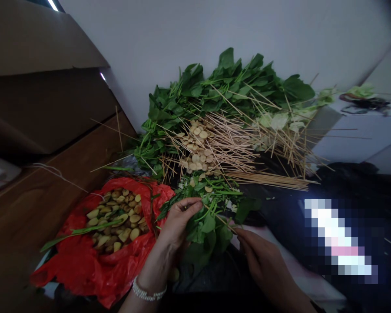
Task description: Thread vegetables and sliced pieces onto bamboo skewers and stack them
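Observation:
My left hand [177, 224], with a beaded bracelet at the wrist, is curled round a bunch of green leafy stems [208, 226] at the bottom middle. My right hand [259, 254] is closed on the lower end of a thin bamboo skewer [226, 224] that runs into the same leaves. Just beyond my hands lies a spread of bamboo skewers [247, 152], some carrying pale round slices [197, 148].
A big heap of leafy greens [228, 87] lies against the white wall. A red plastic bag [94, 261] of yellowish sliced pieces [117, 217] sits at the left on a wooden surface [26, 208]. A dark cloth and a blurred-out patch are at the right.

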{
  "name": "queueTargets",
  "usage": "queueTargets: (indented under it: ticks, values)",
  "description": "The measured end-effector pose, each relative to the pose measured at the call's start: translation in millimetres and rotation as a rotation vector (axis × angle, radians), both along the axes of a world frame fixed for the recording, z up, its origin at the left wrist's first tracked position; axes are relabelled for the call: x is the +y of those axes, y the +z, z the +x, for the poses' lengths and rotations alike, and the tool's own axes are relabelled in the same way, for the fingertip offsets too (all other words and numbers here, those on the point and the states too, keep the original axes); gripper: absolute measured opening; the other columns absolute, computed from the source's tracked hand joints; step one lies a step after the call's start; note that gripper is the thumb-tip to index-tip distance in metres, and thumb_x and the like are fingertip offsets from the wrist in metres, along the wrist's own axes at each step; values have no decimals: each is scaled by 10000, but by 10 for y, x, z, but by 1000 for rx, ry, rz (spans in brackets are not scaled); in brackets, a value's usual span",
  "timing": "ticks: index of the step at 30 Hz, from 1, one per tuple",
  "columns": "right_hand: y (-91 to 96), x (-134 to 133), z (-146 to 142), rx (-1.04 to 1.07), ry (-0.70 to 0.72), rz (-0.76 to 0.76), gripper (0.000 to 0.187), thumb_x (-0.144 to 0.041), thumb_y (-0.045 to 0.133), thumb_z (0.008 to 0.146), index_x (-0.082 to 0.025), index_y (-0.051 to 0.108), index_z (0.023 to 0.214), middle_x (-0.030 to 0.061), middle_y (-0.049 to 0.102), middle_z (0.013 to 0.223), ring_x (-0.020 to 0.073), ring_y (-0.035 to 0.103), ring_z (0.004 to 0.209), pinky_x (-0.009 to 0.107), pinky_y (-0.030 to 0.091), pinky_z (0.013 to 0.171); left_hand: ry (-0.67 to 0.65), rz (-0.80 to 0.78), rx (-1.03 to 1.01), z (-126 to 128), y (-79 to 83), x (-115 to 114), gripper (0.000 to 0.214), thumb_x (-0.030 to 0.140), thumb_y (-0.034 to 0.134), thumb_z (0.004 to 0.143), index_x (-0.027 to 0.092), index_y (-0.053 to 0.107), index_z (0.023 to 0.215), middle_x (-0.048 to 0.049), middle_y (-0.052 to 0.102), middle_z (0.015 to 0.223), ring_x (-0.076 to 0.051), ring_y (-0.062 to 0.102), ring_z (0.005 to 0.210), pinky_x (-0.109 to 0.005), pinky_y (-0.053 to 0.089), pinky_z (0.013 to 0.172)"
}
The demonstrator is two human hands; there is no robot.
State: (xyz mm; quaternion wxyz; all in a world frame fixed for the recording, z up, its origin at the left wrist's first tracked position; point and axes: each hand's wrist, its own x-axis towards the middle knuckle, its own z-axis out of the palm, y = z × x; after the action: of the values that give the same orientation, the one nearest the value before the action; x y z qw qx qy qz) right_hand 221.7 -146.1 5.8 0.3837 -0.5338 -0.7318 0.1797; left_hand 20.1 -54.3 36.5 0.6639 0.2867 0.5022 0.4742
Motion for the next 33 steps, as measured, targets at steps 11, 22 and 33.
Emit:
queueTargets:
  ticks: [11,22,33]
  values:
    - [-67,17,-23,15,-4,11,291,-149,387,935,-196,634,1082,66,741,993,177,718,848,244,564,702,-94,0,55,41,-73,-69,287,300,899,510,155,755,711,-1,707,667,-84,605,586,-187,468,606]
    - [155,68,511,46,-305,-172,238,-338,398,955,-234,596,1036,-17,622,687,137,593,569,213,465,535,-31,334,418,-656,91,164,256,371,746,725,190,757,906,-68,756,933,-174,670,840,-257,495,746]
    - [174,62,590,88,-409,-225,216,-375,432,932,-258,607,979,-5,664,787,139,590,603,219,467,549,-678,584,1018,-497,22,-74,97,240,659,772,220,754,773,-33,699,783,-185,640,787,-268,479,705]
